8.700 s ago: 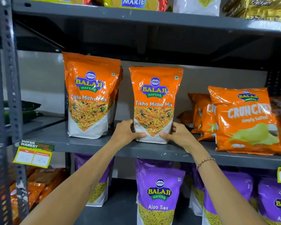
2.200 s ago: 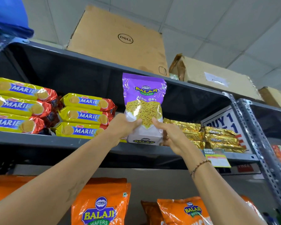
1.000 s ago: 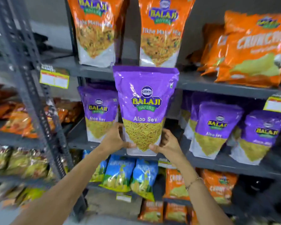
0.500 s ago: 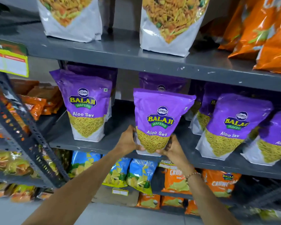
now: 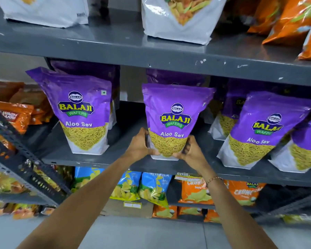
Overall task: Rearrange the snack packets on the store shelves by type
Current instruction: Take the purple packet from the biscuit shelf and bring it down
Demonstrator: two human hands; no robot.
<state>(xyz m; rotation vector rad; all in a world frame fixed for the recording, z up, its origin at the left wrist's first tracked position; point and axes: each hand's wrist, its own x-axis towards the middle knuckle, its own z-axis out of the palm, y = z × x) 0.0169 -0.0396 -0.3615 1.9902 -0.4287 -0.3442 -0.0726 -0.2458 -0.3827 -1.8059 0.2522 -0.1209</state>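
A purple Aloo Sev packet (image 5: 175,112) stands upright on the grey middle shelf (image 5: 101,161), near its front edge. My left hand (image 5: 140,145) grips its lower left corner and my right hand (image 5: 189,150) grips its lower right corner. More purple Aloo Sev packets stand on the same shelf: one to the left (image 5: 81,108), one to the right (image 5: 262,126), and others behind them, partly hidden.
The shelf above (image 5: 169,53) carries white-bottomed mix packets (image 5: 176,20) and orange chip bags (image 5: 291,20). Below are blue chip bags (image 5: 151,186) and orange chip bags (image 5: 196,191). A slotted metal upright (image 5: 25,159) and another rack of orange packets (image 5: 18,114) stand left.
The purple packet came down from the top shelf past the orange packets and now rests on the middle shelf among the other Aloo Sev packets. Both hands still hold it.
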